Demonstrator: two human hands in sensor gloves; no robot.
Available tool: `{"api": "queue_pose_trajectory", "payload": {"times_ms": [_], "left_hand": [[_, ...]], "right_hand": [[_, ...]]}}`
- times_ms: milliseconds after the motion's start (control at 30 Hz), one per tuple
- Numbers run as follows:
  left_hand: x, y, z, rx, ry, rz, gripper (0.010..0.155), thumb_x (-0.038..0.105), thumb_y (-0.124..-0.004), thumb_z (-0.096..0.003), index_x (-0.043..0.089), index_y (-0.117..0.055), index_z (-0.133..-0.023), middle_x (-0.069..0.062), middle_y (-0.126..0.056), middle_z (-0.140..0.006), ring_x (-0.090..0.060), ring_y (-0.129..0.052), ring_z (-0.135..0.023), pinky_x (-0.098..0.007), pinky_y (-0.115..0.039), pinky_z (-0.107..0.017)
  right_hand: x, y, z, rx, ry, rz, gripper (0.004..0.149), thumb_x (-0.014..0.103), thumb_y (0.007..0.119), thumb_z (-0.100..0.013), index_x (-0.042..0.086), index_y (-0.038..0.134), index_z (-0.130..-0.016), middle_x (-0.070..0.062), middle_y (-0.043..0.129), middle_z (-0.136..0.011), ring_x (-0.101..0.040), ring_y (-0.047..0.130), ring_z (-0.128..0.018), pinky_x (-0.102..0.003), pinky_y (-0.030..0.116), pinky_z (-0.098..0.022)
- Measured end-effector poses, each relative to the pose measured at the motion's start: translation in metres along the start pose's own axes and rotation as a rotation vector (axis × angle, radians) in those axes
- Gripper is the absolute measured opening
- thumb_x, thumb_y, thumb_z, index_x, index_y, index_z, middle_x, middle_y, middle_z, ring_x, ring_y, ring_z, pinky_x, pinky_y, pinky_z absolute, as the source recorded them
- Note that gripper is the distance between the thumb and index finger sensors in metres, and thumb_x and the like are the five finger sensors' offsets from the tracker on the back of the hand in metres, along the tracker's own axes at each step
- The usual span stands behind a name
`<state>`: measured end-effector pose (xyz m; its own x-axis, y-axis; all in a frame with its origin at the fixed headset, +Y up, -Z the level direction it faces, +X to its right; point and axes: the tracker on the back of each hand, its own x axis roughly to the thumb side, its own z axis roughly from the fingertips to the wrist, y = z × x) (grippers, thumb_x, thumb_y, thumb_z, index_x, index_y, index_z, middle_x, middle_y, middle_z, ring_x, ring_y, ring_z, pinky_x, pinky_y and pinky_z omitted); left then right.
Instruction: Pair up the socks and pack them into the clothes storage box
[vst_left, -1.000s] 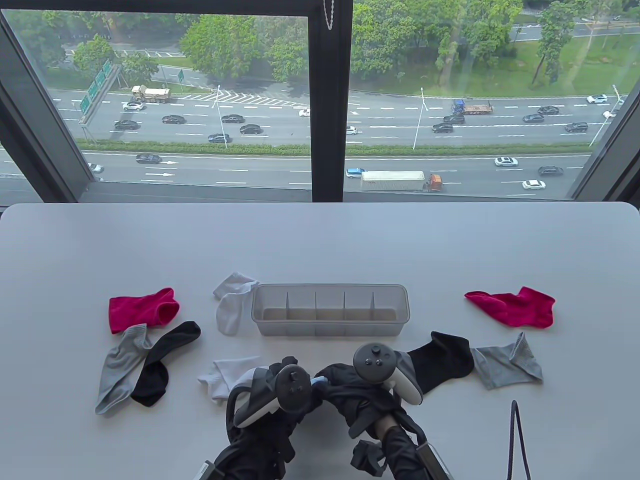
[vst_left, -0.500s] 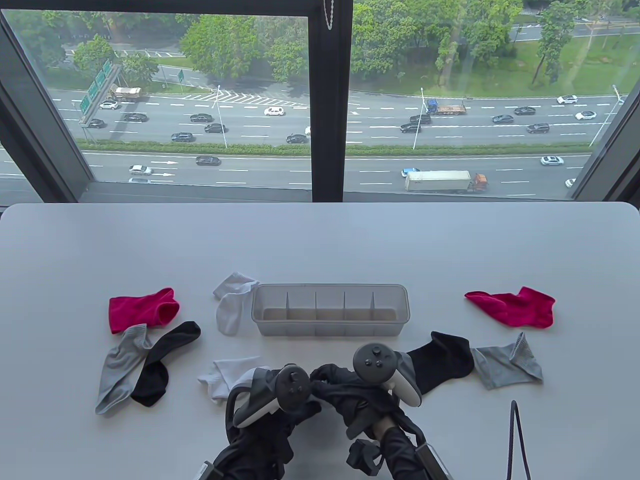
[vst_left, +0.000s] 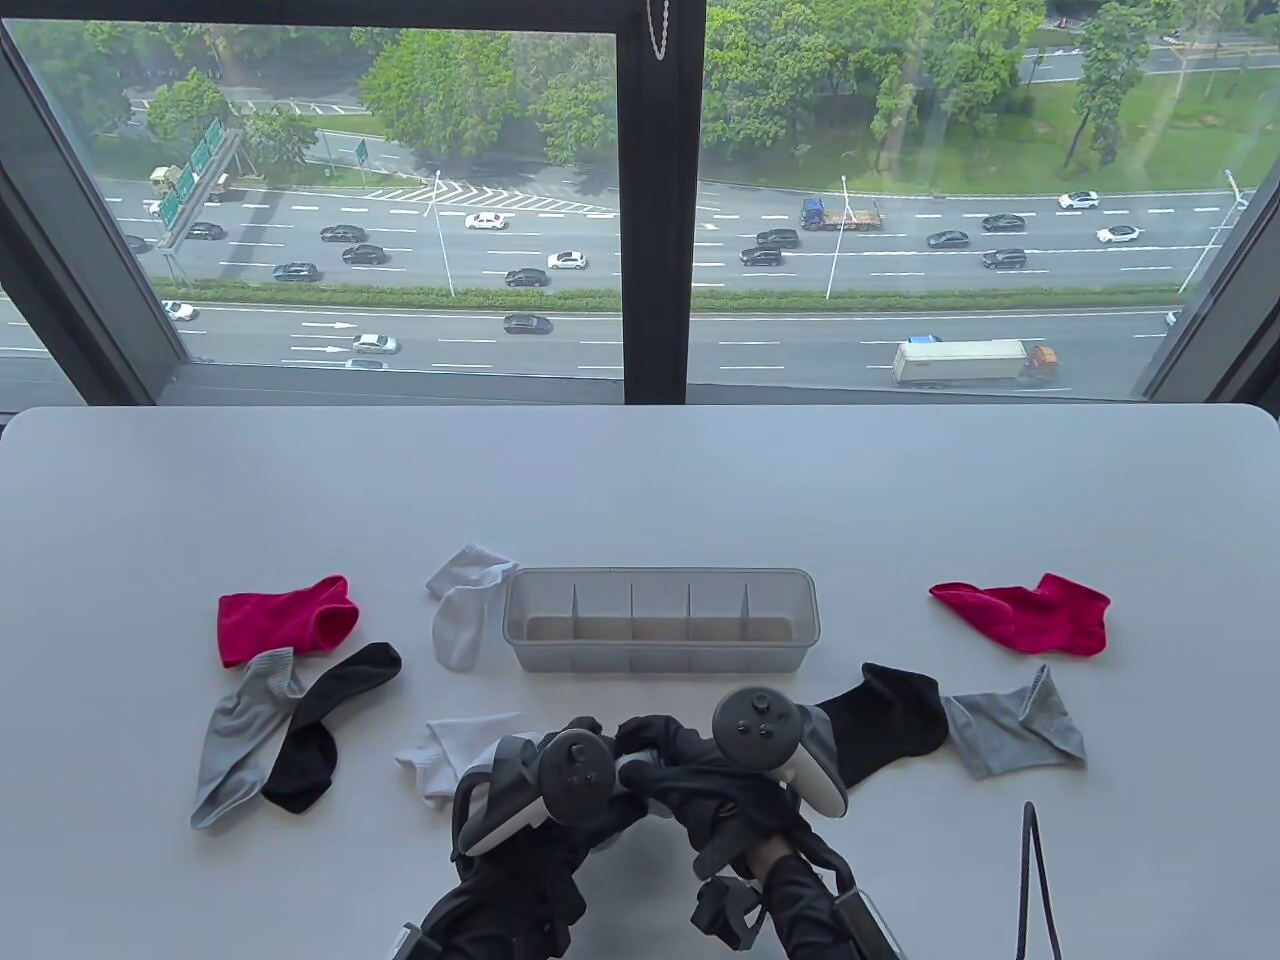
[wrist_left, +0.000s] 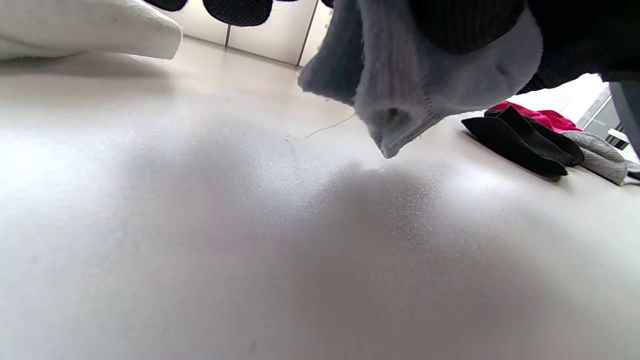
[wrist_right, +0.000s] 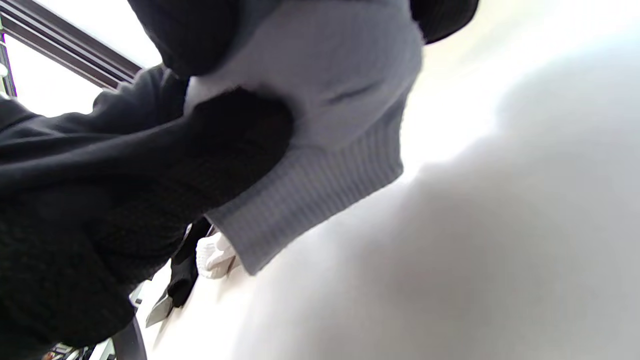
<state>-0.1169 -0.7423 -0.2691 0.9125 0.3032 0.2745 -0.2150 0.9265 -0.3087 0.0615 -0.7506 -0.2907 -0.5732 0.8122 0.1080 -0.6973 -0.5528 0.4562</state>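
Both hands, left hand and right hand, gripped pale blue socks, the storage box lying just beyond them, its length crosswise.

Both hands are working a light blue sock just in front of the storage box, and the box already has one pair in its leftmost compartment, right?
Not quite: the storage box holds nothing; the table view shows every compartment bare. The rest stands: the left hand and right hand hold the light blue sock in front of the box.
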Motion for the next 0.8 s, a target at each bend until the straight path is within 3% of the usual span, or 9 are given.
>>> {"api": "queue_pose_trajectory", "payload": {"times_ms": [133,233,300,333,367,467,633,733,800], "left_hand": [[0.0033,0.0031,0.0016,0.078,-0.013,-0.006,0.061,0.042,-0.071,-0.0517,0.007,-0.055,-0.098,-0.022,-0.045,-0.114,-0.046,-0.059,-0.102,-0.067,-0.053,-0.073],[0.0041,0.0017,0.0013,0.021,-0.015,-0.027,0.053,0.041,-0.065,-0.0535,0.003,-0.061,-0.09,-0.023,-0.051,-0.111,-0.047,-0.064,-0.099,-0.067,-0.055,-0.072],[0.0038,0.0021,0.0011,0.006,-0.006,-0.035,0.052,0.042,-0.064,-0.0541,0.002,-0.062,-0.088,-0.023,-0.052,-0.11,-0.047,-0.065,-0.098,-0.067,-0.056,-0.072],[0.0031,0.0021,0.0007,-0.001,-0.01,-0.027,0.052,0.042,-0.064,-0.0541,0.002,-0.063,-0.087,-0.023,-0.053,-0.109,-0.047,-0.065,-0.098,-0.067,-0.056,-0.072],[0.0019,0.0011,0.0008,-0.01,-0.014,-0.018,0.052,0.043,-0.064,-0.054,0.002,-0.063,-0.087,-0.023,-0.053,-0.109,-0.047,-0.065,-0.098,-0.067,-0.056,-0.072],[-0.0005,0.0015,0.0012,0.005,-0.015,0.002,0.054,0.046,-0.066,-0.0519,0.005,-0.063,-0.087,-0.023,-0.054,-0.109,-0.047,-0.066,-0.098,-0.067,-0.056,-0.071],[0.002,0.0019,0.0014,-0.009,-0.004,-0.02,0.074,0.05,-0.069,-0.0506,0.007,-0.042,-0.105,-0.024,-0.033,-0.116,-0.047,-0.056,-0.104,-0.068,-0.052,-0.073],[0.0023,0.0015,0.0009,0.009,-0.006,-0.01,0.072,0.049,-0.07,-0.0503,0.007,-0.046,-0.103,-0.024,-0.038,-0.116,-0.047,-0.058,-0.103,-0.067,-0.053,-0.073],[0.0029,0.0019,0.0004,0.037,-0.001,-0.016,0.063,0.047,-0.072,-0.0499,0.006,-0.056,-0.095,-0.023,-0.045,-0.113,-0.046,-0.062,-0.101,-0.067,-0.055,-0.072]], "right_hand": [[-0.0006,-0.0005,-0.0003,-0.015,0.009,-0.022,0.05,0.039,0.065,-0.06,0.015,0.054,-0.103,-0.008,0.084,-0.086,-0.029,0.084,-0.082,-0.061,0.055,-0.074],[-0.0016,0.0006,-0.0012,0.007,-0.003,-0.024,0.053,0.042,0.067,-0.059,0.018,0.053,-0.104,-0.007,0.083,-0.087,-0.028,0.082,-0.084,-0.061,0.054,-0.074],[-0.0032,0.0034,-0.0024,0.073,-0.018,-0.056,0.064,0.043,0.071,-0.057,0.022,0.043,-0.11,-0.012,0.074,-0.099,-0.036,0.072,-0.094,-0.065,0.05,-0.074],[-0.0038,0.0046,-0.0031,0.112,-0.025,-0.064,0.068,0.041,0.074,-0.056,0.026,0.038,-0.112,-0.014,0.058,-0.113,-0.043,0.062,-0.1,-0.067,0.047,-0.073],[-0.0042,0.0042,-0.0036,0.13,-0.029,-0.064,0.065,0.039,0.074,-0.057,0.028,0.039,-0.111,-0.014,0.054,-0.115,-0.045,0.057,-0.102,-0.067,0.046,-0.074],[-0.0009,0.0006,-0.0024,0.043,-0.023,-0.02,0.053,0.038,0.075,-0.056,0.025,0.057,-0.103,-0.009,0.079,-0.097,-0.033,0.076,-0.093,-0.063,0.052,-0.074],[0.0008,0.0009,-0.0013,-0.002,-0.017,0.007,0.052,0.04,0.07,-0.058,0.017,0.056,-0.102,-0.008,0.083,-0.088,-0.029,0.082,-0.084,-0.061,0.055,-0.074],[0.0006,0.0005,-0.0014,-0.007,-0.012,-0.003,0.052,0.04,0.068,-0.059,0.015,0.057,-0.102,-0.008,0.084,-0.086,-0.029,0.083,-0.083,-0.061,0.055,-0.074],[0.0005,0.0015,-0.0018,-0.004,-0.01,-0.011,0.052,0.04,0.067,-0.059,0.015,0.056,-0.103,-0.008,0.084,-0.086,-0.029,0.083,-0.083,-0.061,0.055,-0.074]]}}
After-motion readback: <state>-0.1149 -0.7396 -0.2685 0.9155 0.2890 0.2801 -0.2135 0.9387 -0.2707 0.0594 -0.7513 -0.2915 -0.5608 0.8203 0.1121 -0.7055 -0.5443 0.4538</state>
